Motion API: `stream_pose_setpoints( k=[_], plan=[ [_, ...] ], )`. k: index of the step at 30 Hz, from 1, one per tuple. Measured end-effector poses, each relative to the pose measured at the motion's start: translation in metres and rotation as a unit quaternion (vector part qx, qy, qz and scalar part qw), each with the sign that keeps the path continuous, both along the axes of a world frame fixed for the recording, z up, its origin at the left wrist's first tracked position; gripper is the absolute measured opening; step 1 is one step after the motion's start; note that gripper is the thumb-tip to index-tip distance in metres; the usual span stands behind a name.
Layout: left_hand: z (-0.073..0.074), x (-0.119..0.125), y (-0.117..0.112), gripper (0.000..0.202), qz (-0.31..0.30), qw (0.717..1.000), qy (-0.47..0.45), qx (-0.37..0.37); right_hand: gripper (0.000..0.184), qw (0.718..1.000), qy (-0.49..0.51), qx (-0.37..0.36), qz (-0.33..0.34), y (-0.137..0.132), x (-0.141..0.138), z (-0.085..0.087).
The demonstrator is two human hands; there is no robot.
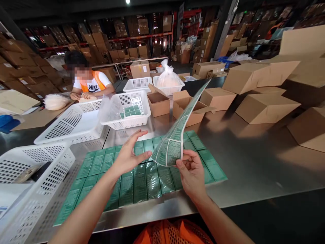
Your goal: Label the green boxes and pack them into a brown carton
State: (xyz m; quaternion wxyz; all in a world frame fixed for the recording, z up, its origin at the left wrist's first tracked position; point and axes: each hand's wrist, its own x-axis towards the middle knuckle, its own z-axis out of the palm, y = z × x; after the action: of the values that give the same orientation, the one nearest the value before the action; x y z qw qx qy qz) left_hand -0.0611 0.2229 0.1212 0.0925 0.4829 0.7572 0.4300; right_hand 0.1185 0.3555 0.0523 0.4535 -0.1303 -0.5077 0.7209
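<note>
My right hand (pixel 191 169) pinches the lower corner of a sheet of green labels (pixel 169 148), which stands up and curls away toward the back right. To its left, my left hand (pixel 132 152) has its fingers apart, the thumb close to the sheet's left edge; whether they touch I cannot tell. Below both hands, green boxes (pixel 127 188) lie side by side in two rows on the metal table (pixel 254 169). The sheet and my hands hide part of the back row.
White perforated baskets stand at left, one basket (pixel 124 125) holding more green label sheets. Open cardboard boxes (pixel 158 103) line the back, with more cartons (pixel 267 106) at right. Across the table sits a person in an orange vest (pixel 95 79). A tied plastic bag (pixel 167 76) rests in a far basket.
</note>
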Motion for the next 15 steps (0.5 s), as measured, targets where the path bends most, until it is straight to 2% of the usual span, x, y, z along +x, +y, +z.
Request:
stream_pose_setpoints(
  k=[2,4,6,8,10,12,13,15],
  plan=[
    [-0.011,-0.003,0.010,0.066,-0.026,0.999,-0.041,0.016,0.022,1.000,0.016,0.022,-0.006,-0.002,0.006,0.001],
    [-0.016,-0.004,0.017,0.068,-0.083,0.993,-0.076,0.025,0.020,0.998,0.019,0.066,-0.009,0.000,0.014,0.009],
    [-0.017,0.000,0.023,0.067,-0.152,0.980,-0.128,0.009,0.016,0.991,0.017,0.133,-0.011,0.004,0.024,0.018],
    [-0.018,0.007,0.029,0.067,-0.188,0.960,-0.207,-0.012,0.015,0.977,0.023,0.210,-0.014,0.008,0.033,0.025],
    [-0.020,0.016,0.032,0.068,-0.168,0.938,-0.302,-0.012,0.026,0.959,0.033,0.283,-0.012,0.013,0.042,0.029],
    [-0.021,0.024,0.033,0.059,-0.120,0.923,-0.367,0.007,0.040,0.939,0.014,0.344,-0.010,0.018,0.048,0.032],
    [-0.020,0.026,0.032,0.051,-0.097,0.926,-0.363,0.022,0.046,0.928,-0.007,0.372,-0.013,0.020,0.051,0.034],
    [-0.011,0.030,0.025,0.030,-0.057,0.959,-0.271,0.063,0.054,0.908,-0.057,0.414,-0.031,0.026,0.055,0.042]
  ],
)
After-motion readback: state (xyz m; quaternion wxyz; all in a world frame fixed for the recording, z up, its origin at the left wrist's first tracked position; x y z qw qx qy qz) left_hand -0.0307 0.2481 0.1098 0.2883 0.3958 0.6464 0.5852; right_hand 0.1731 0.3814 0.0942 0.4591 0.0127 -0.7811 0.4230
